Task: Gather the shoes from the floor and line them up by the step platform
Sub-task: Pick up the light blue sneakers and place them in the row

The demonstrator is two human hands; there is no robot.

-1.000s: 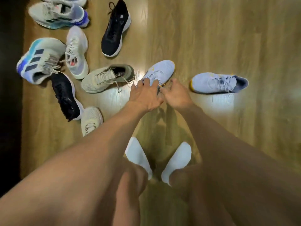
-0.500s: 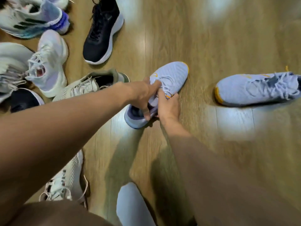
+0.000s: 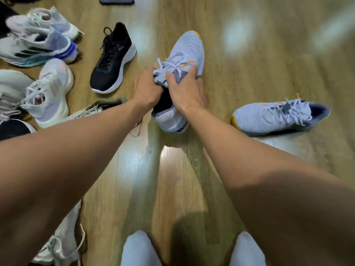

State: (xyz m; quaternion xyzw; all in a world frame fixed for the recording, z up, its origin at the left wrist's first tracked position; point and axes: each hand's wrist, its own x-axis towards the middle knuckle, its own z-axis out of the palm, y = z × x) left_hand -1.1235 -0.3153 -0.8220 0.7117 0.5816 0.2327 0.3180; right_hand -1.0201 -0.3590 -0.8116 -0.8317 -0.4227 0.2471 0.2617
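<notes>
A light blue sneaker (image 3: 187,48) with orange accents is in the middle of the wooden floor, toe pointing away, heel toward me. My left hand (image 3: 147,88) grips its collar and tongue from the left. My right hand (image 3: 184,88) grips the tongue and right side of the opening. Its matching light blue sneaker (image 3: 276,115) lies on the floor to the right, toe pointing left. The step platform is not in view.
A black sneaker (image 3: 113,58) lies left of the held shoe. Several white, blue-striped and beige sneakers (image 3: 51,93) crowd the left edge. A white mesh shoe (image 3: 63,240) sits at bottom left. My white-socked feet (image 3: 138,250) are at the bottom. A dark flat object (image 3: 116,0) lies at the top.
Both hands have shifted from the sneaker's side to its opening and turned it so the toe points straight away. The view has tilted up and moved closer.
</notes>
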